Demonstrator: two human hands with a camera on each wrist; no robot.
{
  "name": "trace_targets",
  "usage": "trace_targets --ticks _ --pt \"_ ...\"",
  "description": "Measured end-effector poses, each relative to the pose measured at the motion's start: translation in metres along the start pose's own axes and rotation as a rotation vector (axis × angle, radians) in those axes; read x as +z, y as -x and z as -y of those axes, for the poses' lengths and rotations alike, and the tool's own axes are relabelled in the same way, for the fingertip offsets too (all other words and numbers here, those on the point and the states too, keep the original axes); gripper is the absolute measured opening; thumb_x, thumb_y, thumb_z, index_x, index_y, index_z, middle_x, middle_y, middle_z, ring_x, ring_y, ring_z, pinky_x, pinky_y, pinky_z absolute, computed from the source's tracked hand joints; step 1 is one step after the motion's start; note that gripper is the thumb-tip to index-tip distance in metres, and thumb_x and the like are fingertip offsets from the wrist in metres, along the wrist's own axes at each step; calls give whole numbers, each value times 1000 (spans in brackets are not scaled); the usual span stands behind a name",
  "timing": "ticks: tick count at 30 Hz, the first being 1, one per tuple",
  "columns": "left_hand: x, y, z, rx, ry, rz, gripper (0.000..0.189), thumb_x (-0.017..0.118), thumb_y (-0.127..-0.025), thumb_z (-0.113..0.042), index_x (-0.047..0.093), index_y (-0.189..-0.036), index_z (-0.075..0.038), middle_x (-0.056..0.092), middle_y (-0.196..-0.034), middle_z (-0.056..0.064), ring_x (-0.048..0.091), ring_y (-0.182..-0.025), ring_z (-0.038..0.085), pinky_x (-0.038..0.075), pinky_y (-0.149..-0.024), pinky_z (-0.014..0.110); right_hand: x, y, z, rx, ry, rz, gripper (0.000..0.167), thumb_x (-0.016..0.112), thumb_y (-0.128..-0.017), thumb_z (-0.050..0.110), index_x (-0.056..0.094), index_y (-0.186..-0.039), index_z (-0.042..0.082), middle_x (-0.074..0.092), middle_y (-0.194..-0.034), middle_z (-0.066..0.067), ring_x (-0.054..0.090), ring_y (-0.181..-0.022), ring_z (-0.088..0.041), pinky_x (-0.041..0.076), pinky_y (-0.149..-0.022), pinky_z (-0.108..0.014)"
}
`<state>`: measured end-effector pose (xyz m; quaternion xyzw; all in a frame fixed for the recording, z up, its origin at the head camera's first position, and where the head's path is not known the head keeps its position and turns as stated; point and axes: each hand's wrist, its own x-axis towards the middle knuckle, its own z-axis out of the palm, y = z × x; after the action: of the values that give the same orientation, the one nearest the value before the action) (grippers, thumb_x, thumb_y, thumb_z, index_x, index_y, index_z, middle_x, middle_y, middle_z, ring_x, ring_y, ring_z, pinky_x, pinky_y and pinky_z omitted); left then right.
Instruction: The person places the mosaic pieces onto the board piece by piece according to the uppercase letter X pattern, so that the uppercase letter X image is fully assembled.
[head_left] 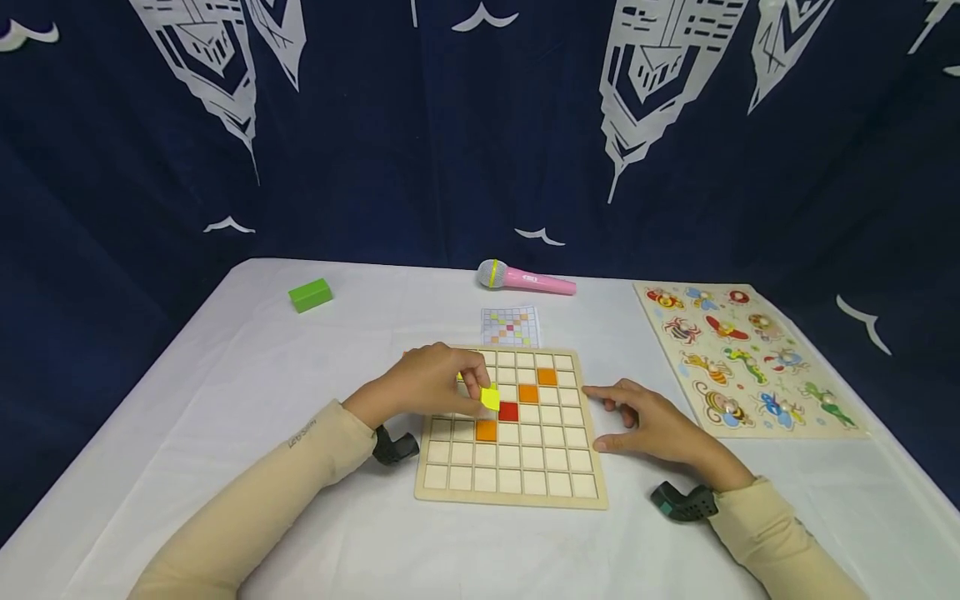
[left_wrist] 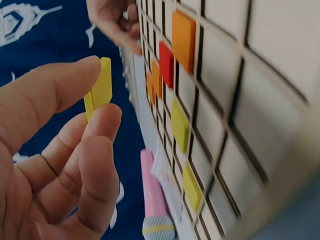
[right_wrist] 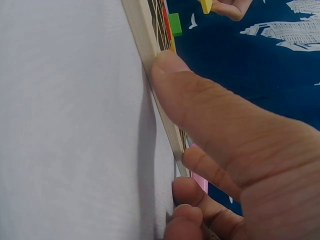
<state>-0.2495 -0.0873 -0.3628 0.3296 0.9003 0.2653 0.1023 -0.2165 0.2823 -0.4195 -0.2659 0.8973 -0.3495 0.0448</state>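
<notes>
Left hand pinches a yellow square tile between thumb and fingertips; the left wrist view shows the tile held only by its edges, tilted, above the wooden grid board. The tile hangs over the board's centre-left, just at 10 o'clock of the red tile. Right hand lies with fingers extended and relaxed at the board's 3 o'clock edge, fingertips against the rim, holding nothing.

On the board: orange tiles run diagonally through the red one; two more yellow tiles show in the left wrist view.

Risks, as judged:
- The edge pinch is slim; the tile could slip and land askew across a rib rather than in a cell.
- Tilted entry could jam a corner on the grid wall or nudge the neighbouring red tile.
- The left hand blocks the head view of the target cells, so a wrong cell against the pattern card at 12 o'clock is likely.
- If the right hand lifts, the board may slide on the white worktop.
</notes>
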Motion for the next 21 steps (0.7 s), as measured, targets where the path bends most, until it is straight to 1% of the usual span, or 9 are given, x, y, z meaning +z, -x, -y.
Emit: trace_targets --ticks 2,5,9,12,15,21 --pt "3 -3 -5 12 -28 4 25 90 -88 -33 74 -103 -22 71 -87 -22 60 -70 6 50 -79 36 0 0 0 1 0 1 73 96 -83 20 64 -144 -4 53 -102 0 44 -78 -9 40 -69 -27" --pt "7 -7 -11 17 -53 7 23 89 -88 -32 75 -103 -22 71 -86 -24 61 -80 7 50 -85 38 -1 -1 -1 5 3 1 73 96 -83 20 64 -144 -4 52 -102 0 44 -78 -9 40 -69 -27" --pt "12 -11 -20 10 -81 15 25 90 -88 -35 75 -103 -22 71 -85 -25 64 -90 6 51 -84 38 -2 -1 -1 12 3 4 73 96 -83 20 64 -145 -4 52 -102 0 44 -78 -10 40 -69 -27" --pt "16 -15 -25 0 -90 33 26 90 -88 -35 76 -104 -22 71 -84 -24 66 -88 5 52 -78 37 -2 -1 0 16 -2 7 74 96 -83 21 64 -145 -4 52 -102 -1 44 -79 -10 40 -69 -27" --pt "22 -19 -29 -19 -88 53 25 91 -87 -33 75 -104 -23 70 -81 -24 65 -86 4 51 -78 36 -2 -1 1 23 -4 8 73 96 -83 21 64 -145 -4 52 -102 -1 44 -79 -11 40 -69 -27" --pt "33 -26 -39 -69 -116 87 23 91 -87 -32 75 -101 -23 69 -78 -24 63 -84 4 52 -82 42 -1 0 0 20 -6 9 73 96 -83 20 64 -145 -4 53 -103 -1 44 -79 -10 40 -69 -27"
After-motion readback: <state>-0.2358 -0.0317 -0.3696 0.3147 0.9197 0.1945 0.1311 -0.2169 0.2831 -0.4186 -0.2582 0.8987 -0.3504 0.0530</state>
